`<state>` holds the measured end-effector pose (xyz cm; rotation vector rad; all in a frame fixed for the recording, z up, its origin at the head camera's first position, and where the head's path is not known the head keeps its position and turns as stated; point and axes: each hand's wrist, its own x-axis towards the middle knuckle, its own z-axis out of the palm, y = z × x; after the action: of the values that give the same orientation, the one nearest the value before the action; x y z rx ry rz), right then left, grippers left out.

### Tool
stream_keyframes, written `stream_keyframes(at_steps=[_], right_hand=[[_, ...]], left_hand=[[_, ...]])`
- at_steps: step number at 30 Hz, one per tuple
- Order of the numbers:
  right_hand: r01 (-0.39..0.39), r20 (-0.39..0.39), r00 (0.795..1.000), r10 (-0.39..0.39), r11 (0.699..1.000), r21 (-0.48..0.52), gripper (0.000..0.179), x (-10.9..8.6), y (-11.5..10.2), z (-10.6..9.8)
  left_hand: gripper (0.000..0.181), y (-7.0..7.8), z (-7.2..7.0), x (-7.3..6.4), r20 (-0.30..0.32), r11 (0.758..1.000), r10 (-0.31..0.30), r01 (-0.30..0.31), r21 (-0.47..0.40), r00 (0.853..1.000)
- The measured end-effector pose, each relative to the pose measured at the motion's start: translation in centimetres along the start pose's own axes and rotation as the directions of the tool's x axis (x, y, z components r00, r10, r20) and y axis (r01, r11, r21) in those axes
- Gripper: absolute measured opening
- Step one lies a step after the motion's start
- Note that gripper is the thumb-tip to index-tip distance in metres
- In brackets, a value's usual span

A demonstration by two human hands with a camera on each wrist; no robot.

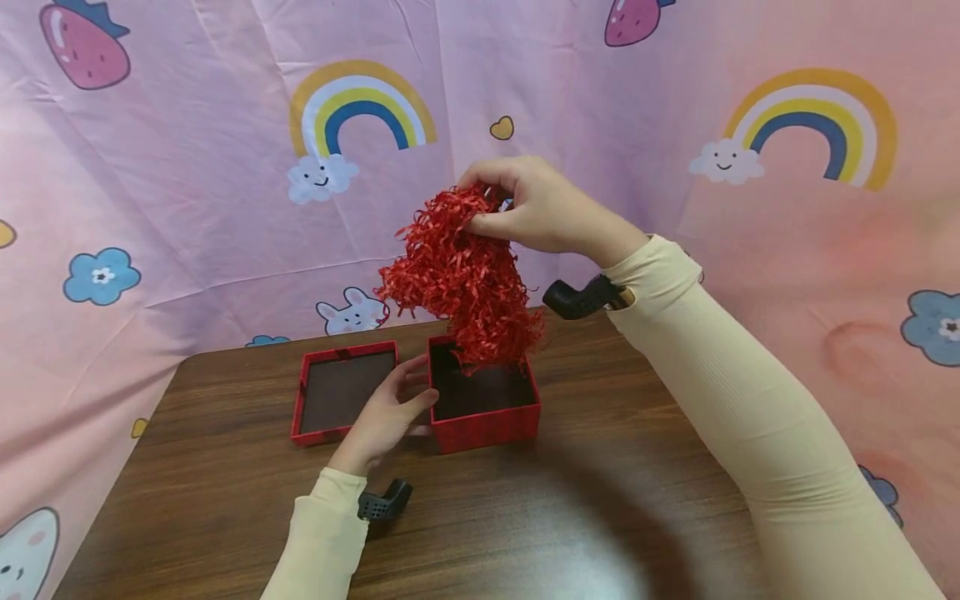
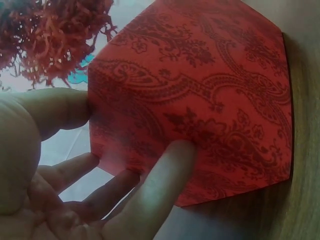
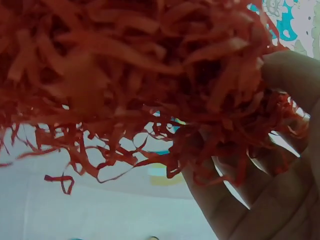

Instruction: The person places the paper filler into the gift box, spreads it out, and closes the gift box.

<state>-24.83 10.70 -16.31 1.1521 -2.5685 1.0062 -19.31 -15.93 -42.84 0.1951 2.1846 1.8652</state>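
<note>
In the head view, my right hand [image 1: 551, 208] grips a tangled bundle of red shredded paper [image 1: 468, 271] from above. The bundle hangs over an open red box [image 1: 487, 429], its lower strands just inside the rim. Dark lining shows inside the box. My left hand [image 1: 386, 412] rests against the box's left side, fingers extended. The left wrist view shows those fingertips on the box's patterned red wall [image 2: 210, 100]. In the right wrist view, the thumb and fingers hold the paper strands [image 3: 125, 65], which partly cover the fingers.
Left of the box lies its red lid [image 1: 345, 392], dark inner face up, close to my left hand. Both stand on a brown wooden table [image 1: 600, 500]. Behind the table hangs a pink and purple printed curtain [image 1: 225, 167].
</note>
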Motion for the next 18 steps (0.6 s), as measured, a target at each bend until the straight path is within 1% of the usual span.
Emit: stream_keyframes(at_steps=[3,6,11,16,18], right_hand=[[-0.007,0.014,1.0,0.007,0.999,0.035,0.016,0.0,0.5,1.3],[-0.034,0.023,0.999,0.032,0.997,0.069,0.017,-0.3,1.2,2.6],[-0.085,0.037,0.996,0.081,0.988,0.131,0.019,-0.6,3.1,5.0],[-0.125,0.038,0.992,0.12,0.97,0.208,0.02,-1.1,4.9,7.5],[-0.149,0.049,0.989,0.142,0.964,0.221,0.019,-1.4,5.5,8.3]], left_hand=[[0.067,0.0,0.0,0.0,0.008,1.0,-0.004,0.004,-0.014,1.0],[0.066,0.1,-0.2,0.1,0.025,0.999,-0.001,0.002,-0.036,1.0],[0.062,0.1,-0.3,0.1,0.046,0.997,-0.028,0.031,-0.067,0.999],[0.064,0.1,-0.3,0.2,0.051,0.996,-0.065,0.067,-0.054,0.997],[0.065,0.1,-0.2,0.2,0.05,0.996,-0.068,0.071,-0.047,0.996]])
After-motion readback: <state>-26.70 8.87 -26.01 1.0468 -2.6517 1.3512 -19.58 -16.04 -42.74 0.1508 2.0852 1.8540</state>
